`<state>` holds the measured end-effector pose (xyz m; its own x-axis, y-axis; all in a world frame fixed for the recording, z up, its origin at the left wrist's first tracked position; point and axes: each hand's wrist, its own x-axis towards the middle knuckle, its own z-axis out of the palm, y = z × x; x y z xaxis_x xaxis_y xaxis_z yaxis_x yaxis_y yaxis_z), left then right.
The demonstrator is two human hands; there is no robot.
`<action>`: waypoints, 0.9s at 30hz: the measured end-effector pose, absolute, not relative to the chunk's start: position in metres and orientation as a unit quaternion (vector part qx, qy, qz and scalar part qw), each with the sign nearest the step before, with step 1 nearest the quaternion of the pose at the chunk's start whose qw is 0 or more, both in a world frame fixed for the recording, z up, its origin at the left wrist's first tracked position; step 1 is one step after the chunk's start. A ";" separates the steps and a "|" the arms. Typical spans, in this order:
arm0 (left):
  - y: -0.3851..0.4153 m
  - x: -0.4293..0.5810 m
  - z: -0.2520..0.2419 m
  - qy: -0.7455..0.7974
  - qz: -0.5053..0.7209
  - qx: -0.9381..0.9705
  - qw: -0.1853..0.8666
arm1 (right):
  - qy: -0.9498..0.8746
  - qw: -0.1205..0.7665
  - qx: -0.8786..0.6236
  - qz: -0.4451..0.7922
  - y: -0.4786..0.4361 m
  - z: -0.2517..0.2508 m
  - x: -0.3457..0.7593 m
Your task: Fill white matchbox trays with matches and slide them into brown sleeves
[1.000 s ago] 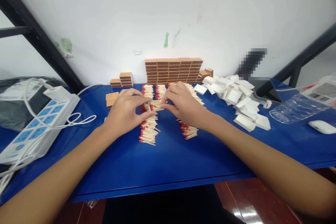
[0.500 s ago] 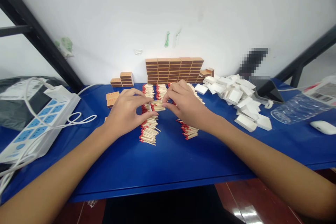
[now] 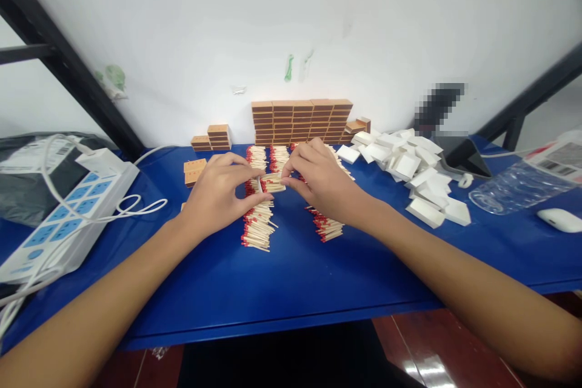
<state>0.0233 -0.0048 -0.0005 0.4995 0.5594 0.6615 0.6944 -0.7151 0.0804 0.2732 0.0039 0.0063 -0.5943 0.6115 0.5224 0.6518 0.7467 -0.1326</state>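
Note:
My left hand (image 3: 218,194) and my right hand (image 3: 321,182) meet over the middle of a blue table (image 3: 291,279). Between their fingertips they pinch a small white tray filled with matches (image 3: 271,182). The left thumb and forefinger grip its left end, the right fingers press on its right end. Rows of loose red-tipped matches (image 3: 257,224) lie under and behind the hands, with another row (image 3: 328,227) by my right wrist.
A wall of stacked brown matchboxes (image 3: 301,121) stands at the back, smaller stacks (image 3: 213,138) to its left. A heap of white inner trays (image 3: 411,167) lies right. A power strip with cables (image 3: 68,212) sits left; a white mouse (image 3: 558,219) and clear plastic (image 3: 509,191) far right.
Almost nothing has moved; the fingers of both hands shifted slightly on the tray of matches.

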 end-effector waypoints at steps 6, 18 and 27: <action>-0.004 0.023 -0.001 -0.364 -0.343 -0.861 0.095 | -0.892 0.277 -0.356 -0.039 0.002 0.008 0.273; -0.004 0.024 0.000 -0.348 -0.349 -0.863 0.117 | -0.888 0.290 -0.355 -0.026 0.002 0.007 0.275; -0.003 0.023 -0.001 -0.365 -0.345 -0.859 0.100 | -0.887 0.285 -0.362 -0.026 0.001 0.010 0.276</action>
